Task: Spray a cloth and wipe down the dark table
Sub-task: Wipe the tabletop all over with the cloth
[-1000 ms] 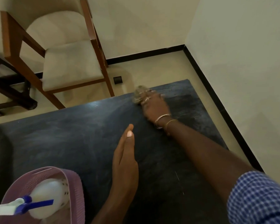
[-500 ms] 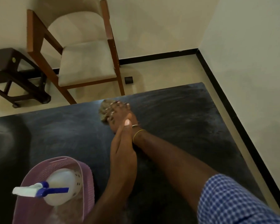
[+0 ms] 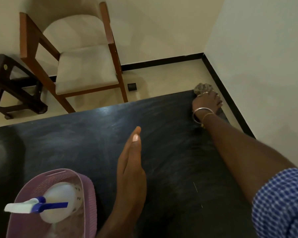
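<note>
Swept from mid-table, the crumpled grey cloth [image 3: 202, 88] has been carried to the far right corner of the dark table [image 3: 93, 143], upper right of the frame, gripped under the right hand [image 3: 206, 102]. The left hand [image 3: 132, 167] is held flat, fingers straight, at lower centre beside a pink basket [image 3: 87, 186] holding the spray bottle [image 3: 58, 201]. Pale streaks are seen across the tabletop; wiping is judged well under way.

R hand [image 3: 207, 102] grips cloth [image 3: 202, 88] at table [image 3: 93, 143] far corner; L hand [image 3: 131, 169] straight-fingered.
</note>
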